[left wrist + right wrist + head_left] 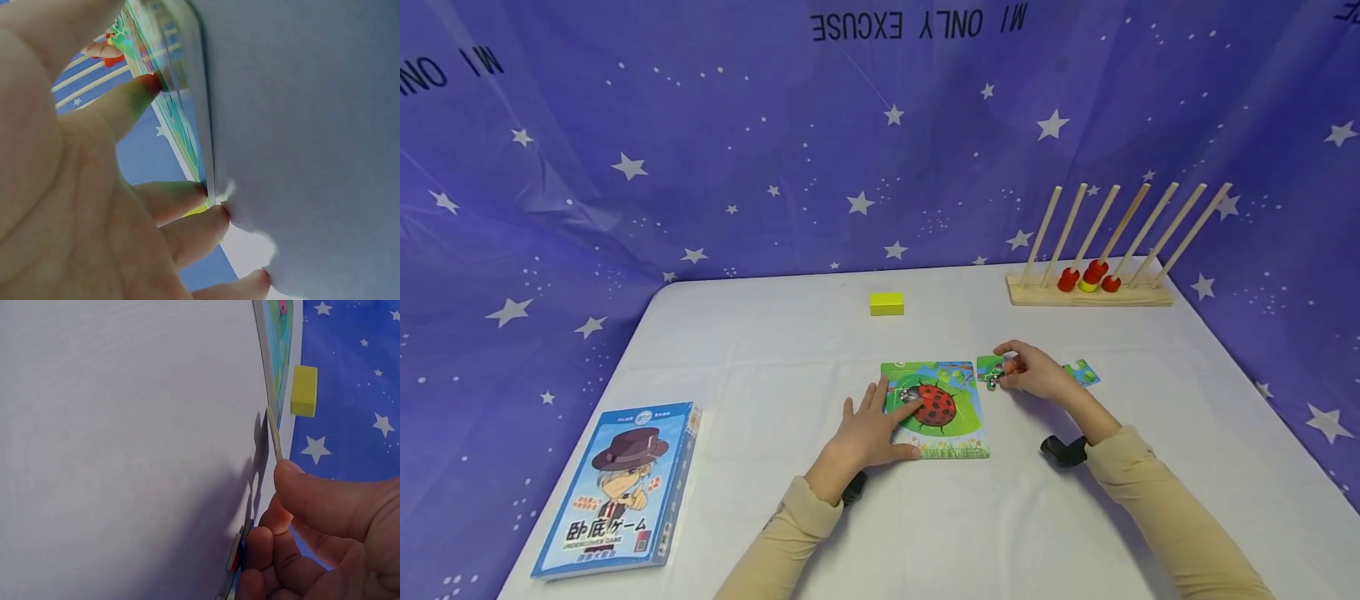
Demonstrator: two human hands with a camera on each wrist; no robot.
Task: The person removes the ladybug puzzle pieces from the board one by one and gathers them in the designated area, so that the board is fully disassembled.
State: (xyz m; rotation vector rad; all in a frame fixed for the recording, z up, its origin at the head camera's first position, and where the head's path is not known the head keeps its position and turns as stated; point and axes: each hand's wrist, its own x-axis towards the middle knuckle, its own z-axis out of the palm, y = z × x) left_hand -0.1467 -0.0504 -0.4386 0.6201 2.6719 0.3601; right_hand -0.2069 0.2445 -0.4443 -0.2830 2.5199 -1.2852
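Observation:
A square ladybug puzzle board [970,429] lies flat on the table. Spread across its left side is my left hand [871,429], with the fingers fairly straight; in the left wrist view its fingertips [147,87] meet the edge of the board [181,125]. Just right of the board, my right hand [1036,373] pinches a green and blue puzzle piece [988,367] between thumb and finger. The right wrist view shows this piece [274,434] edge-on, close over the tabletop. Another puzzle piece [1082,372] shows beyond the right hand, partly hidden by it.
A yellow block [887,304] lies behind the board. The wooden peg rack [1090,297] with red and yellow beads stands at the back right. A blue game box [617,492] lies at the front left. Behind the table hangs a purple star-patterned cloth [820,150].

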